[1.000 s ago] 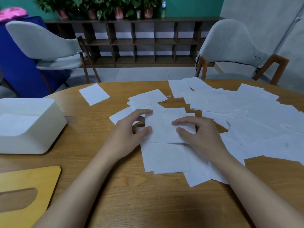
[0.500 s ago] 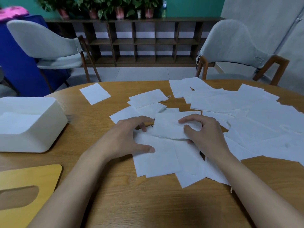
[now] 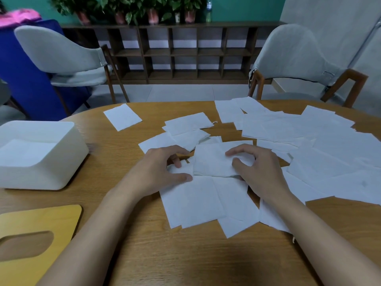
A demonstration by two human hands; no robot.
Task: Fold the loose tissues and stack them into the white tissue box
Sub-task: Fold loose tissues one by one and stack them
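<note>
White folded tissue (image 3: pixel 212 159) sits pinched under your right hand's (image 3: pixel 261 172) curled thumb and forefinger. Just beside it, your loosely curled left hand (image 3: pixel 160 172) rests on loose tissues (image 3: pixel 191 201), holding nothing. Farther left stands the white tissue box (image 3: pixel 68 162).

Dim indoor light, soft shadows, wide-angle edge warp (slight blur)

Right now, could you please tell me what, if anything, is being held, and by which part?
The right hand pinches the folded tissue at its right side; the left hand only rests on loose tissues.
</note>
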